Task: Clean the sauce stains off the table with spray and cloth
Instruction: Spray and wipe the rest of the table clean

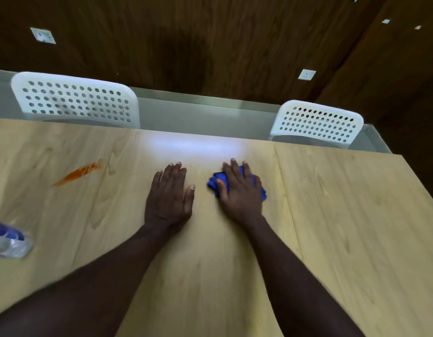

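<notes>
An orange-red sauce smear (80,171) streaks the light wooden table (344,215) at the far left. My right hand (241,190) lies flat with straight fingers on a bunched blue cloth (216,182), pressing it to the tabletop near the middle. Just left of it, my left hand (170,198) rests palm down on the bare wood, fingers straight, holding nothing. At the left edge a clear spray bottle with a blue label (7,239) lies blurred and partly cut off by the frame.
Two white perforated chairs stand at the table's far side, one at the left (74,98) and one at the right (317,122). Behind them run a pale ledge and a dark wood-panelled wall. A seam crosses the tabletop right of the cloth.
</notes>
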